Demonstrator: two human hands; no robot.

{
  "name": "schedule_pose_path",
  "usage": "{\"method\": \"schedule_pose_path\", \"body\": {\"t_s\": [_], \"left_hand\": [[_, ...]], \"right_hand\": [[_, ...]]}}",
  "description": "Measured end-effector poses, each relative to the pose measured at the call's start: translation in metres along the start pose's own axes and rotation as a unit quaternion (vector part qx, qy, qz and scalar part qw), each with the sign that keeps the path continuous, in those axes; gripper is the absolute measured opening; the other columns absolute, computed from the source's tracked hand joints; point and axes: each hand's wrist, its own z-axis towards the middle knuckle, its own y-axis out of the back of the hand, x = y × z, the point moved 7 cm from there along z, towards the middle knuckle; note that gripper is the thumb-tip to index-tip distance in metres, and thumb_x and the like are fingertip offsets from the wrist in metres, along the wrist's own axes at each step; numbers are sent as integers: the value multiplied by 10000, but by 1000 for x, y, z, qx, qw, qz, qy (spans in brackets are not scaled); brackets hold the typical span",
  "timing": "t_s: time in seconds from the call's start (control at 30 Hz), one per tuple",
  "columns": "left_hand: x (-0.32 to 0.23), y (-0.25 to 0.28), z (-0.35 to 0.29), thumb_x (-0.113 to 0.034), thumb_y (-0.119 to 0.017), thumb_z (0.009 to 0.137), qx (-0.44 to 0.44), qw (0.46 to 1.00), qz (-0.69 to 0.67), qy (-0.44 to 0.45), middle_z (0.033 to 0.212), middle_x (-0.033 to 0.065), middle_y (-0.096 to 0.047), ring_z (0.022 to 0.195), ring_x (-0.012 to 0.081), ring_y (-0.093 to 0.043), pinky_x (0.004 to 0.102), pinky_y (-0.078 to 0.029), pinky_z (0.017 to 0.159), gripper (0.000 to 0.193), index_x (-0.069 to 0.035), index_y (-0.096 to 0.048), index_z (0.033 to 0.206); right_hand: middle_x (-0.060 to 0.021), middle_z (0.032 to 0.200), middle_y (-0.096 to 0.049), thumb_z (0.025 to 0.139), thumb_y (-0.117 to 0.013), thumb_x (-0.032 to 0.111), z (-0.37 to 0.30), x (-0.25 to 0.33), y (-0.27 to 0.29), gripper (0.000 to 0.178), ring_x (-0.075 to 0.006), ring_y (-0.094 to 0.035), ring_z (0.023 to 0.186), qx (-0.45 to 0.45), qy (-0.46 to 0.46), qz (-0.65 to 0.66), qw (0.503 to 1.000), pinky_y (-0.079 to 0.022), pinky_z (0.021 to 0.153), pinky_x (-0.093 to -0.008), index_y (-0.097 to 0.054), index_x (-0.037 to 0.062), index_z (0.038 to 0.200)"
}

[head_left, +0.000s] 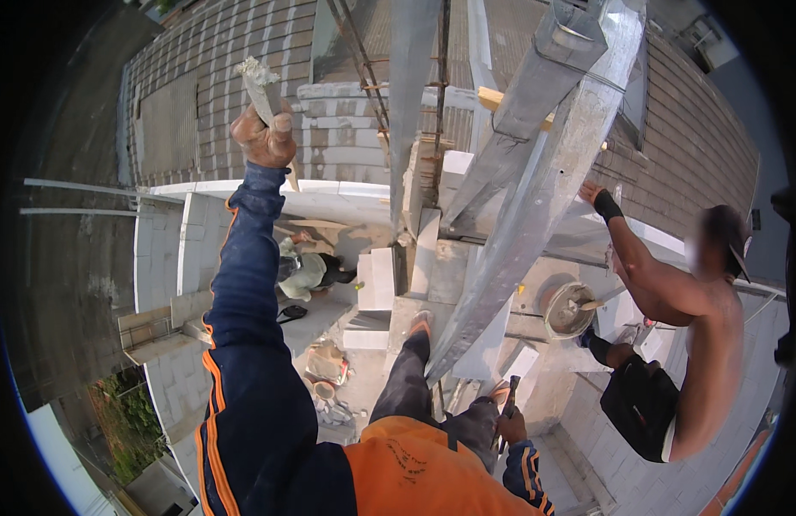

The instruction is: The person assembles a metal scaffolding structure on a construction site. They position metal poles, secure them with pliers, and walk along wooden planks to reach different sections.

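Note:
Stretched far forward and up, my left hand (265, 142) is closed around a narrow grey flat tool (262, 105), perhaps a trowel. A clump of wet, pale mortar (255, 70) sits on its far end. The tool's grip is hidden in my fist. Low and close to my right leg, my right hand (511, 427) is wrapped around a dark hammer (512, 394), held upright with its head at the top. A pale grey steel beam (535, 202) slants up between my hands, apart from both.
A shirtless co-worker (703, 344) reaches forward on the right, near a mortar bucket (549, 325). Another person (308, 273) is lower down at left. White blocks (377, 279) stand ahead of my feet. Rusty rebar (364, 64) and an upright post (408, 112) rise ahead; tiled roofs (243, 52) lie beyond.

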Motion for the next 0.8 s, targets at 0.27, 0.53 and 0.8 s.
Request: {"method": "schedule_pose_path", "body": {"t_s": [0.27, 0.53, 0.8], "left_hand": [[-7, -66, -43, -692, -597, 833, 55, 998, -23, -12, 629, 106, -587, 523, 245, -603, 337, -464, 484, 687, -13, -663, 918], [-32, -119, -70, -653, -722, 751, 118, 991, -54, -27, 587, 88, -534, 483, 257, -565, 348, -448, 465, 645, -17, -613, 751], [-52, -132, -79, -566, -872, 546, 121, 992, -21, -29, 589, 73, -580, 540, 248, -619, 358, -501, 496, 584, -61, -591, 632]], "right_hand": [[-107, 684, -614, 792, -625, 94, 18, -14, -2, 177, -208, -621, 596, -31, 54, -57, 996, -495, 551, -363, -544, -6, 913], [-98, 721, -598, 799, -606, 36, 9, 11, 12, 210, -213, -645, 612, -21, 24, 32, 999, -516, 539, -341, -536, -19, 990], [-141, 795, -622, 782, -591, -12, 15, -6, 11, 225, -232, -669, 622, -12, -2, 72, 997, -530, 540, -336, -519, -35, 994]]}}
